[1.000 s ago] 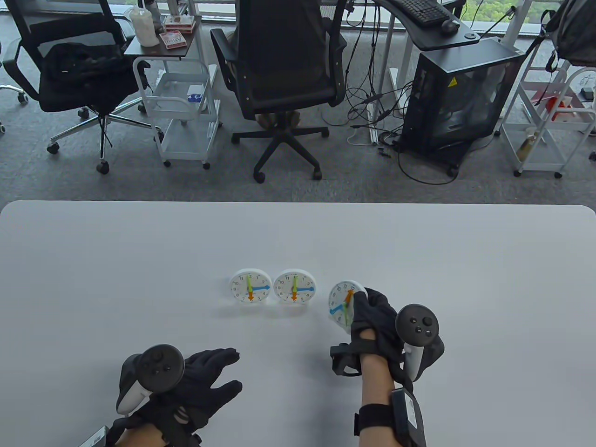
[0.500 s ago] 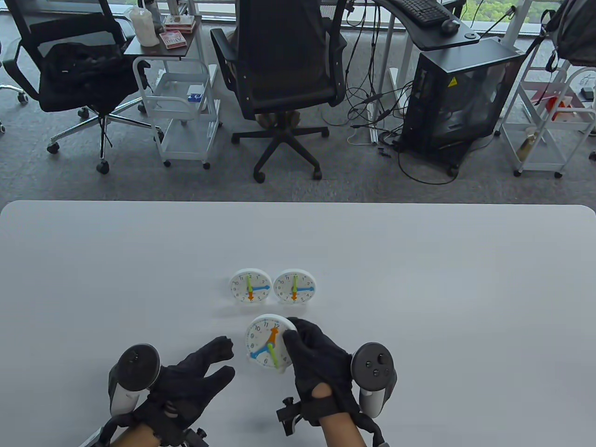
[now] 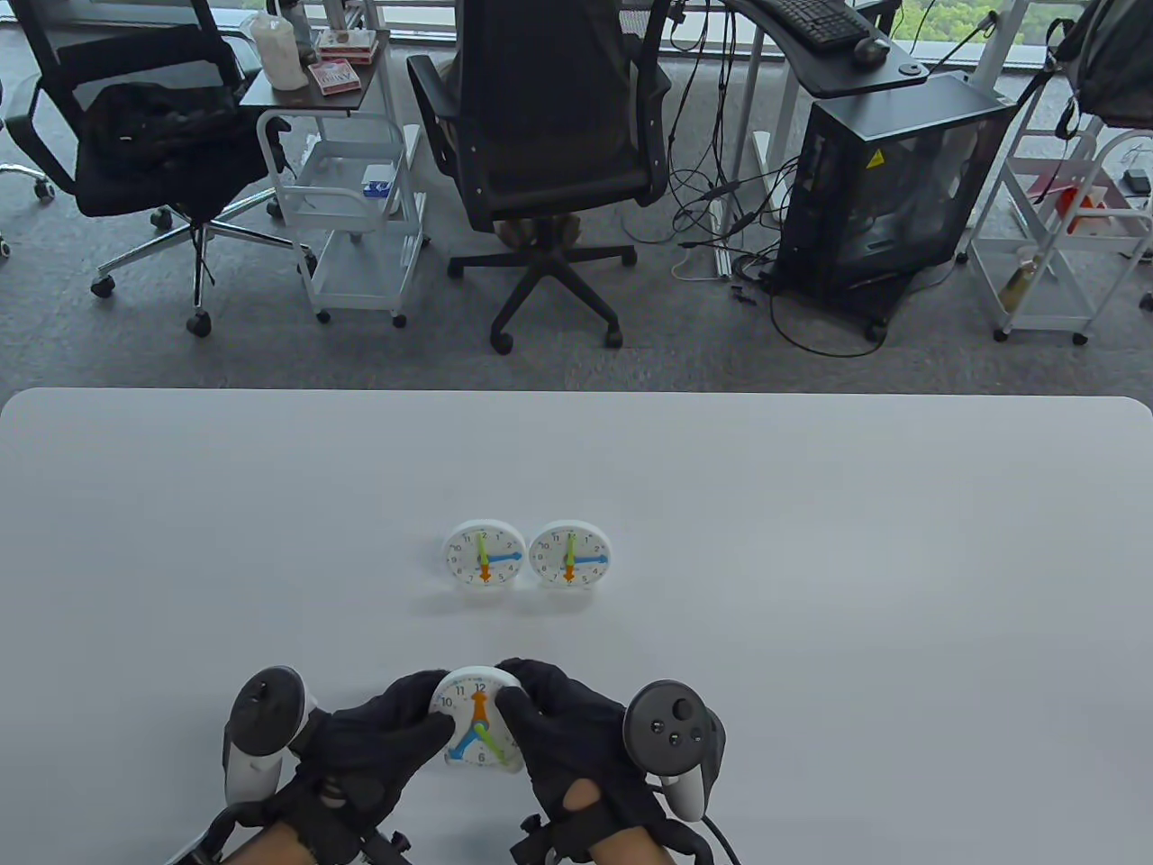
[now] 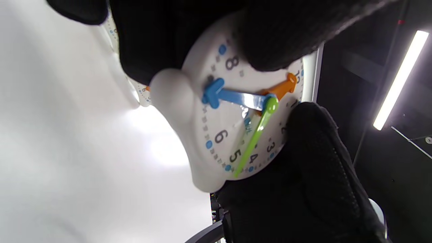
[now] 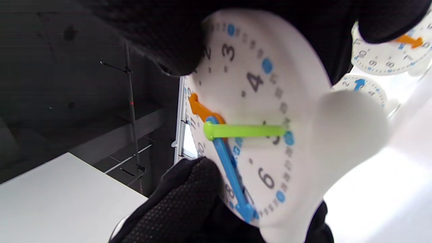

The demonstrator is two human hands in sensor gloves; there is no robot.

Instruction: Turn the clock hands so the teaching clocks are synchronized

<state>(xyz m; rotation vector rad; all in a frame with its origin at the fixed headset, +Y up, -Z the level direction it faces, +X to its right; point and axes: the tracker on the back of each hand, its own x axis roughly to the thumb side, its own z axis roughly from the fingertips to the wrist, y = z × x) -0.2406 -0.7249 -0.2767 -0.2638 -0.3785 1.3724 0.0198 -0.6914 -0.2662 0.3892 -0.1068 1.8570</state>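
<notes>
The small white round teaching clock (image 3: 477, 721) has come from mid-surface to the near edge since half a second ago, and the left hand (image 3: 374, 752), then lying apart with fingers spread, has closed onto its left rim. The right hand (image 3: 567, 743) grips the right rim, so both hands hold the clock between them. Its face tilts up toward the person with 12 at the top; the orange hand (image 3: 479, 703) points to 12, the blue hand (image 3: 461, 746) toward 7, the green hand (image 3: 493, 741) toward 5. Farther off, two matching white clocks (image 3: 484, 553) (image 3: 569, 556) stand side by side on the pale grey surface (image 3: 811, 541). Beyond are black office chairs (image 3: 549, 135) and white carts (image 3: 351, 207).
</notes>
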